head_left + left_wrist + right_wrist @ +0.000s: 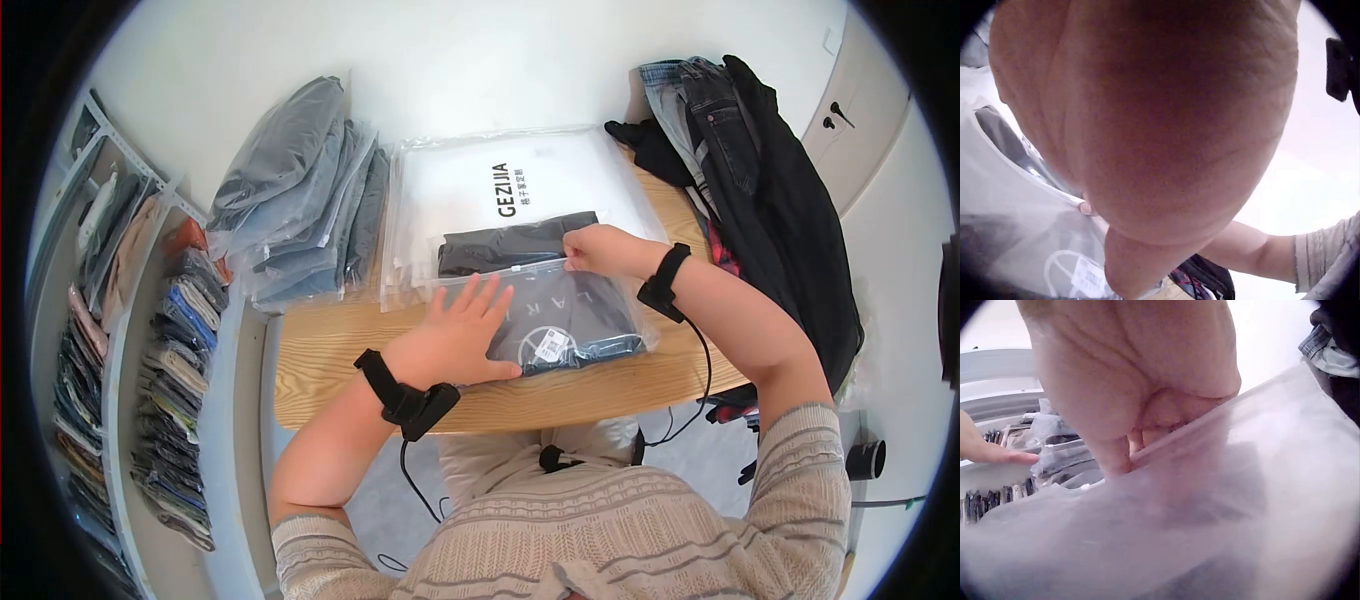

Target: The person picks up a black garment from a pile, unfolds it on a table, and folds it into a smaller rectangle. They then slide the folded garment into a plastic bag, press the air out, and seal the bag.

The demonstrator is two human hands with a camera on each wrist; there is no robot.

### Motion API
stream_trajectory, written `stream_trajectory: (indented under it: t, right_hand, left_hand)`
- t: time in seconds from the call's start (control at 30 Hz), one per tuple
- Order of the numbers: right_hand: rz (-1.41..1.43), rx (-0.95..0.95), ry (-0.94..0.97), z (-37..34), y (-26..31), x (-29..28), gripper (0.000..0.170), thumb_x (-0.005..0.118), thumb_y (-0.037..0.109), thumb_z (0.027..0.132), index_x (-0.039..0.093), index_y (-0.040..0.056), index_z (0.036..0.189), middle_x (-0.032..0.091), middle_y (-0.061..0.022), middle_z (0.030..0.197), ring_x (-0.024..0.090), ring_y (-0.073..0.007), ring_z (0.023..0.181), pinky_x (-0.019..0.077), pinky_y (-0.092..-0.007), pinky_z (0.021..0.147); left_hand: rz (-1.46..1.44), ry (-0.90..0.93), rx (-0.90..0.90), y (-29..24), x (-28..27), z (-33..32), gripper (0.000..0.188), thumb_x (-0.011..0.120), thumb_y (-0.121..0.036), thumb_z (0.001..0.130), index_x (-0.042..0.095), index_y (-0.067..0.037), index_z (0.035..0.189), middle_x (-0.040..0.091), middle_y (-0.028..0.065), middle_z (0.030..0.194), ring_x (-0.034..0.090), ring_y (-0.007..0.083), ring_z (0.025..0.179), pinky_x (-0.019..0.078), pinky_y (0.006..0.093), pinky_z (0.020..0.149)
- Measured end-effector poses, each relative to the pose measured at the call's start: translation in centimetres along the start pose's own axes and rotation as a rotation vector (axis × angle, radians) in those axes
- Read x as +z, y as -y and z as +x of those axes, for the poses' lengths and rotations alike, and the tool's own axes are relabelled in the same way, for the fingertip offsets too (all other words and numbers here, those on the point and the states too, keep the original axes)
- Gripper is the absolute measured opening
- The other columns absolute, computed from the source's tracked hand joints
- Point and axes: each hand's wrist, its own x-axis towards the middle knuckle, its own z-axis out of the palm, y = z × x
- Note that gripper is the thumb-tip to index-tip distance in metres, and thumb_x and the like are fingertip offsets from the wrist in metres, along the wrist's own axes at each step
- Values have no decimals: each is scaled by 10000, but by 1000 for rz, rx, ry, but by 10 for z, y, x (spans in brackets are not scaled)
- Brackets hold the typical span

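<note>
A clear zip bag [602, 318] lies on the wooden table, with a folded dark garment and a white tag [551, 345] showing through it. My left hand [448, 335] rests on the bag's left part, fingers straight and spread. At the bag's upper edge, my right hand [606, 250] pinches the plastic between thumb and curled fingers. The right wrist view shows this hand [1141, 394] at the raised edge of the cloudy plastic [1147, 537]. A small white zip slider [516, 267] sits on that edge between the hands. Just behind lies a folded black garment [500, 248].
White printed bags [570, 170] lie flat at the table's back. Bagged garments are stacked [310, 200] at the left; jeans and dark clothes [760, 190] are heaped at the right. Shelves of folded clothes [175, 380] stand far left. Cables hang from both wrist bands.
</note>
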Motion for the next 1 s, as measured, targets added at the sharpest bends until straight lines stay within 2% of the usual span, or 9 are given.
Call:
stream_trajectory:
  t: [0.07,0.3,0.37,0.43,0.47,0.53,0.63,0.8,1.0]
  right_hand:
    - [-29,14,-2,4,-2,1,223,677,257,833,609,44,827,644,-145,779,617,-324,754,468,-397,680]
    - [-117,38,-118,5,1,17,223,719,269,780,624,69,755,641,-101,708,633,-300,725,482,-405,651]
    - [-170,84,-38,2,8,19,199,707,250,788,620,82,850,660,-100,833,632,-301,818,488,-388,692]
    - [-440,57,-171,-5,20,27,290,642,222,840,600,136,1113,600,-126,1180,559,-318,1110,468,-409,874]
    - [-441,52,-161,-9,23,31,290,642,222,840,600,136,1113,600,-126,1180,559,-318,1110,468,-409,874]
    - [-783,-261,-315,-19,26,44,550,607,262,874,415,238,1390,354,-110,1467,329,-340,1351,342,-532,1033]
    - [-625,-149,-177,-17,15,46,528,518,273,927,383,263,1437,278,-107,1523,248,-307,1411,236,-631,1066]
    - [-401,-71,38,-13,2,35,473,383,390,996,341,278,1454,227,-106,1540,174,-326,1432,209,-626,1090]
    - [-255,-60,87,-7,-4,35,460,380,382,1000,350,281,1448,223,-100,1539,150,-309,1438,208,-620,1096]
  left_hand:
    - [-8,77,21,-1,1,2,987,546,-621,839,141,6,1485,119,247,1542,93,373,1444,123,566,1129]
    - [50,-216,-8,32,53,66,875,431,-599,910,164,9,1479,149,209,1547,114,331,1446,144,521,1143]
    - [120,-252,16,35,62,70,888,422,-627,899,173,-5,1482,154,205,1547,119,319,1448,139,523,1143]
    - [103,-258,10,36,68,73,906,409,-658,884,191,-13,1481,157,197,1549,121,319,1448,137,535,1138]
    - [88,-263,2,35,67,72,925,397,-689,869,209,-21,1480,160,189,1552,122,318,1448,135,546,1133]
    - [144,-290,11,35,67,71,933,412,-691,862,208,-23,1481,162,198,1548,127,327,1445,137,557,1128]
    - [198,-353,41,42,71,77,989,440,-728,821,215,-26,1480,166,215,1541,128,359,1438,134,596,1110]
    - [60,-293,-22,47,77,84,1044,452,-762,787,199,-26,1484,153,227,1541,109,379,1438,115,642,1089]
    - [8,-211,-21,48,73,86,1039,460,-753,793,193,-25,1485,135,229,1545,91,380,1441,96,641,1093]
